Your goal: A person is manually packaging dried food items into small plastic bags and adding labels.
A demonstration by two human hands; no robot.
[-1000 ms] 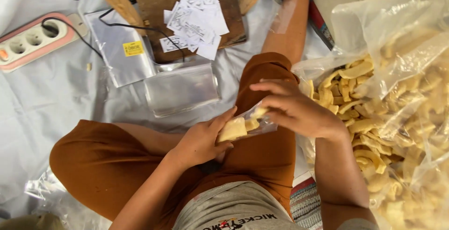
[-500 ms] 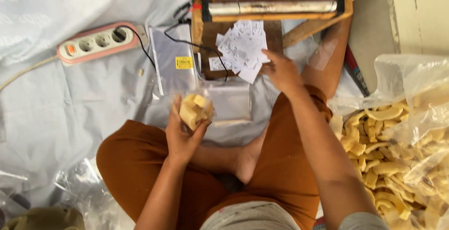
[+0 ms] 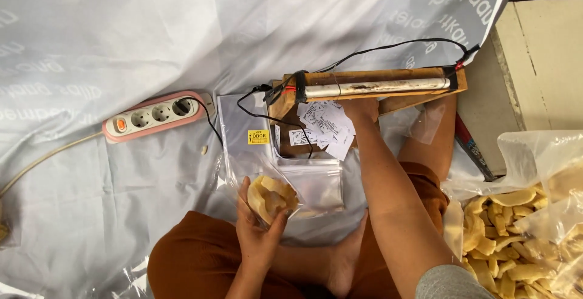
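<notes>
My left hand (image 3: 258, 229) is raised over my lap, fingers curled up around the bottom of a small clear plastic bag filled with pale yellow curved chips (image 3: 271, 197). The thumb presses its right side and the other fingers cup its left, so the bag sits upright in a firm grasp, its open top loose and crinkled above the chips.

My right hand (image 3: 359, 109) is stretched to the far side, resting on a loose pile of small white printed paper slips (image 3: 325, 127) that lies on a brown wooden board (image 3: 285, 138). The fingers are bent down onto the slips; I cannot tell whether they pinch one or only touch the pile.

Just beyond that hand runs a long wooden frame with a silver metal bar along its top (image 3: 376, 85), with black and red wires (image 3: 388, 48) leading off it. Left of the board lies a stack of flat clear plastic bags with a small yellow label (image 3: 243, 129), and another stack of clear empty bags (image 3: 316, 183) lies just right of the filled bag. Further left, a pink and white power strip (image 3: 158, 115) sits on the grey plastic sheet (image 3: 91, 44) covering the floor.

At the near right, a large clear plastic sack of the same yellow chips (image 3: 522, 226) stands open beside my knee. I sit cross-legged in rust-orange trousers (image 3: 188, 262).
</notes>
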